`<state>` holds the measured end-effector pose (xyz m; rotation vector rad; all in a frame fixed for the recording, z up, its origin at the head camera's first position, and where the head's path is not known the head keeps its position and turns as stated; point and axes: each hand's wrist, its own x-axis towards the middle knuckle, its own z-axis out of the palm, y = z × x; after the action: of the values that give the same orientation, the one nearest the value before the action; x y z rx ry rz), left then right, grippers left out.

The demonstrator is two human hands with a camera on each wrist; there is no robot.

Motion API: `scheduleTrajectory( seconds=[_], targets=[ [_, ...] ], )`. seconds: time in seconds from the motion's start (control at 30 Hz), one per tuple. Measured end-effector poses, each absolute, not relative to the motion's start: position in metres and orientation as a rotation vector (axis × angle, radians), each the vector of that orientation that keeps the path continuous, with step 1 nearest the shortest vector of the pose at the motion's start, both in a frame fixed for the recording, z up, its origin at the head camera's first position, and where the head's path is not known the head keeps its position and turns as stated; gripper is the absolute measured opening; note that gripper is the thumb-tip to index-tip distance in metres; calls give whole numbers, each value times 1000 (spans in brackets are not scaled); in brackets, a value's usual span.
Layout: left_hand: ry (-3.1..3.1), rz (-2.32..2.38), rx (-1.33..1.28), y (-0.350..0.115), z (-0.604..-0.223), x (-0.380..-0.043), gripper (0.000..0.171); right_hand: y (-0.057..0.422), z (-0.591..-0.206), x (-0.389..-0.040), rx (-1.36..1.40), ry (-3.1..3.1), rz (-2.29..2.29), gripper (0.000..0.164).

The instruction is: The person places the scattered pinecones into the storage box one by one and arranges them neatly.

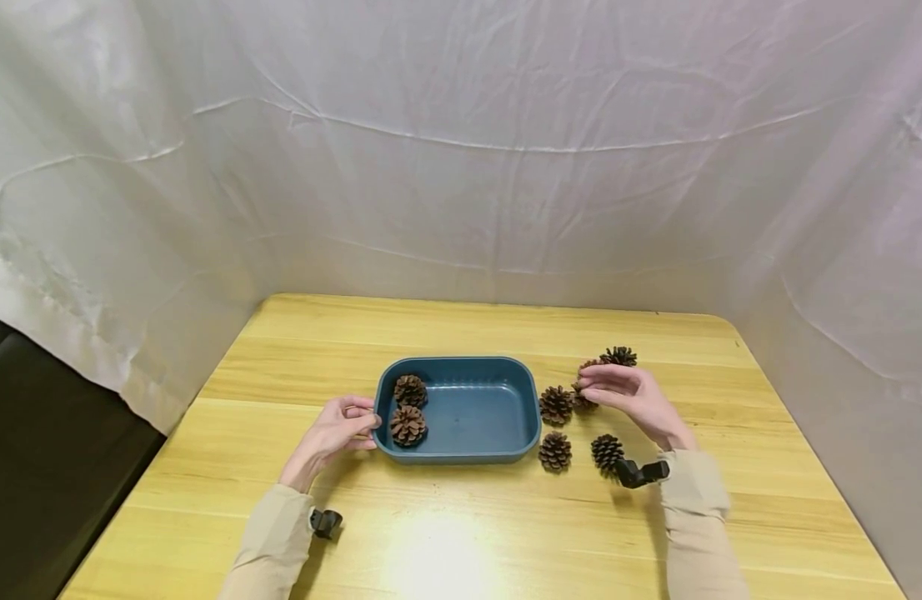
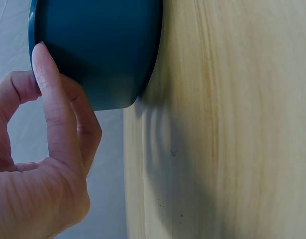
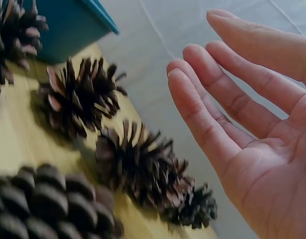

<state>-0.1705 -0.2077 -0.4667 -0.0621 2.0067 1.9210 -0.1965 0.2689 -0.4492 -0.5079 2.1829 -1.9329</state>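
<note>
My left hand (image 1: 339, 429) holds the left end of a blue plastic bin (image 1: 468, 421). In the left wrist view, its fingers and thumb pinch the bin's rim (image 2: 31, 30). Two brown pine cones lie at the bin's left end, one pine cone (image 1: 410, 390) behind the other pine cone (image 1: 408, 426). My right hand (image 1: 633, 400) hovers over the pine cones right of the bin, its fingers extended and nothing between them. Below it in the right wrist view are a pine cone (image 3: 80, 97) and another pine cone (image 3: 143, 167).
Closest to the bin's right side are a pine cone (image 1: 556, 405) and, in front, another pine cone (image 1: 554, 452). A pine cone (image 1: 607, 454) lies by the right wrist, and a darker pine cone (image 1: 618, 357) farther back. Pale cloth (image 1: 491, 208) hangs behind the wooden table (image 1: 356, 333).
</note>
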Motion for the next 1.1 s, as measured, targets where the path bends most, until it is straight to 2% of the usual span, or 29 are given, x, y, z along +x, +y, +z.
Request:
scheduleTrajectory(
  seconds=[0.73, 1.1],
  targets=[
    [1998, 1926, -66, -207, -467, -170, 42, 305, -467, -183, -364, 2316, -1820, 43],
    [1998, 1920, -56, -206, -464, -169, 43, 315, -475, -182, -458, 2248, -1862, 39]
  ],
)
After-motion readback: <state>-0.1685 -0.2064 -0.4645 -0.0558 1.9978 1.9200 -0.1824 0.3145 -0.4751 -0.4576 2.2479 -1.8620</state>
